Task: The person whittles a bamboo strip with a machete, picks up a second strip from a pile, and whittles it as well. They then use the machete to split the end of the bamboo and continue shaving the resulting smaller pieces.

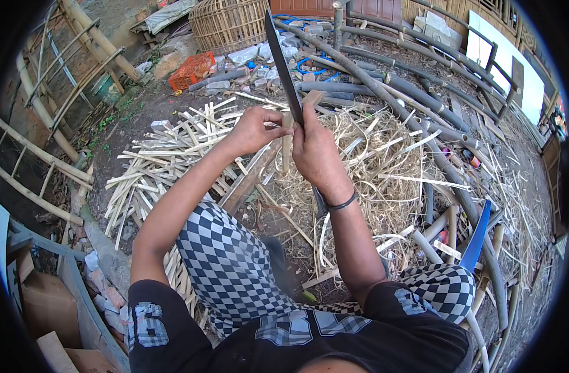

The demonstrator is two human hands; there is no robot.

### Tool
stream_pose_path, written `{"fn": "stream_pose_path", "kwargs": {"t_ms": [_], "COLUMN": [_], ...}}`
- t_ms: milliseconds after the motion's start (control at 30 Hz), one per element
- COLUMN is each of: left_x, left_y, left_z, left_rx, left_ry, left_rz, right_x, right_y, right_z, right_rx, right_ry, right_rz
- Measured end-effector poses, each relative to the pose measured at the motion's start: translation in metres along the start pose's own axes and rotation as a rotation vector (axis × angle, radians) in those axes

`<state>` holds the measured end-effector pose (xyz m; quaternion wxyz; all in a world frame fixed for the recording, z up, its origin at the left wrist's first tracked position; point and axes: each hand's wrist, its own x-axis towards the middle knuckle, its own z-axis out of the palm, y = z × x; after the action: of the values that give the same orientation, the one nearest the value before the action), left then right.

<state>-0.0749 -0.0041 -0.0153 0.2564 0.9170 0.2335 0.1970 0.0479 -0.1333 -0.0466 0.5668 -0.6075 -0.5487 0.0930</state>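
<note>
My left hand (257,131) pinches a pale bamboo strip (287,146) between thumb and fingers. The strip stands roughly upright and lies right against the base of the blade. Closed round a long machete (280,57) is my right hand (316,151), its dark blade pointing up and away from me. My right thumb tip reaches the strip and nearly meets my left fingertips. A light wooden piece (313,97) sticks out beside my right index finger. The machete's grip is mostly hidden by the hand.
Split bamboo strips (154,166) are heaped on the left, curly shavings (384,171) on the right. A blue-bladed saw (476,236) leans by my right knee. Beyond are bamboo poles (415,109), an orange crate (192,70) and a woven basket (227,26). Cardboard boxes (51,304) stand lower left.
</note>
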Motion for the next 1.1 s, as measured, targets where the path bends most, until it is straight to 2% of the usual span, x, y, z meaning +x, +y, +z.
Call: {"fn": "stream_pose_path", "kwargs": {"t_ms": [233,433,500,600,767,833,900,967,1100], "left_x": [0.002,-0.001,-0.004,-0.007,-0.026,-0.034,-0.042,-0.052,-0.069], "left_y": [-0.008,-0.017,-0.020,-0.021,-0.021,-0.027,-0.031,-0.027,-0.026], "left_z": [-0.003,0.003,0.006,0.010,0.020,0.025,0.031,0.032,0.032], "left_rx": [0.125,0.125,0.265,0.286,0.213,0.192,0.130,0.155,0.096], "left_ry": [-0.065,-0.035,0.039,0.009,-0.021,-0.043,-0.063,0.019,-0.006], "left_rz": [-0.001,0.097,0.287,0.259,0.261,0.246,0.229,0.374,0.371], "right_x": [-0.003,-0.009,-0.014,-0.025,-0.051,-0.063,-0.073,-0.083,-0.099], "right_y": [-0.004,-0.012,-0.015,-0.016,-0.016,-0.013,-0.014,-0.012,-0.015], "right_z": [-0.001,0.001,0.005,0.010,0.015,0.016,0.015,0.016,0.016], "right_rx": [-0.025,-0.079,-0.140,-0.190,-0.220,-0.215,-0.265,-0.220,-0.218], "right_ry": [0.001,-0.082,-0.077,-0.025,-0.037,0.017,-0.044,-0.041,-0.099], "right_rz": [0.014,0.075,0.102,0.086,0.090,-0.012,0.036,0.000,0.005]}}
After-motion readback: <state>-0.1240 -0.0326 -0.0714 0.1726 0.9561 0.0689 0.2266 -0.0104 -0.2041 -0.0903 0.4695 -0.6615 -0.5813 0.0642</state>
